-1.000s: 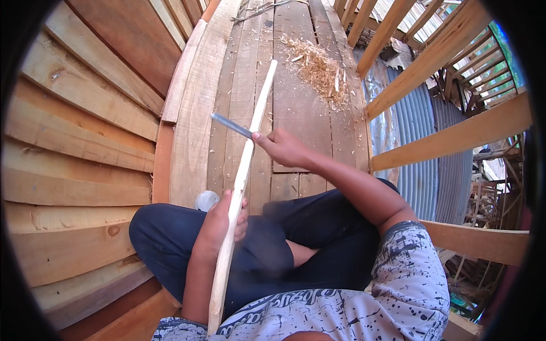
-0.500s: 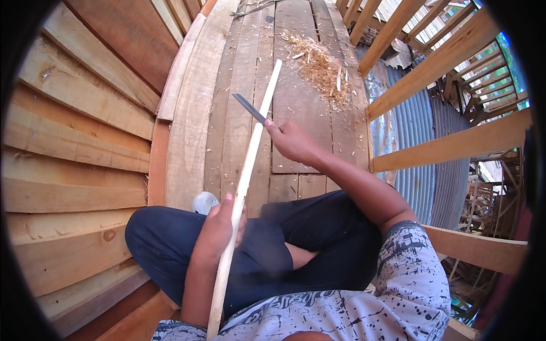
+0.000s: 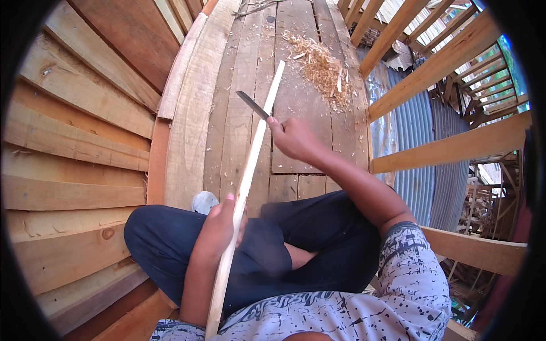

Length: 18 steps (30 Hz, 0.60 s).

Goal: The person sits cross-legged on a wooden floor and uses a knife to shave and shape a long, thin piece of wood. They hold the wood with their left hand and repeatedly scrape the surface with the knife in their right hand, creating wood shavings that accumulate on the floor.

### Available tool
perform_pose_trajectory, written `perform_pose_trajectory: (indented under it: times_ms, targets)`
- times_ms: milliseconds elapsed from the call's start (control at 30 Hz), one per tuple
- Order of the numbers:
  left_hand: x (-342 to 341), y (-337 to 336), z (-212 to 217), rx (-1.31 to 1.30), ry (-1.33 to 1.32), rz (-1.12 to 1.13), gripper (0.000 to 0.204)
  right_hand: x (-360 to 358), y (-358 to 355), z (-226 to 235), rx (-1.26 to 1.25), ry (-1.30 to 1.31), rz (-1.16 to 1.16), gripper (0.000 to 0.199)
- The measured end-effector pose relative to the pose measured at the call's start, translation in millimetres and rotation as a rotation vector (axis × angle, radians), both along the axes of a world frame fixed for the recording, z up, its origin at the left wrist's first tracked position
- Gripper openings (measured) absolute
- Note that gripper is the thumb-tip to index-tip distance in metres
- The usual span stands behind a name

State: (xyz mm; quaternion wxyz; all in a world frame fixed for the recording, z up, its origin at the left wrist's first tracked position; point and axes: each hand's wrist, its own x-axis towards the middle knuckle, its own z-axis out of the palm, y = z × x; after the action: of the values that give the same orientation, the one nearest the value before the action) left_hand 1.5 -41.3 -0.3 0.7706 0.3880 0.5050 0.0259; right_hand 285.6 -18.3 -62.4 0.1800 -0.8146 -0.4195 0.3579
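Left hand (image 3: 219, 230) wraps the long pale wooden stick (image 3: 250, 170) over the lap, stick slanting up across the plank floor (image 3: 296, 108). Right hand (image 3: 296, 139) fisted on knife (image 3: 253, 105), blade against stick. Wood shavings (image 3: 321, 68) lie beyond.

A single head-worn fisheye looks steeply down, close over the lap, its rim probably distorted.
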Motion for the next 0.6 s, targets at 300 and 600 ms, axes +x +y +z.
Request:
perform_pose_trajectory:
  times_ms: [300, 600]
  targets:
    - [-2.4, 2.0, 0.4, -0.031, -0.045, 0.019, 0.048, -5.0, -7.9, -4.1, 0.081, 0.037, 0.05, 0.079]
    - [-1.9, -2.4, 2.3, -0.043, -0.034, 0.081, 0.046, 2.9, -0.9, -0.5, -0.004, 0.066, 0.05, 0.076]
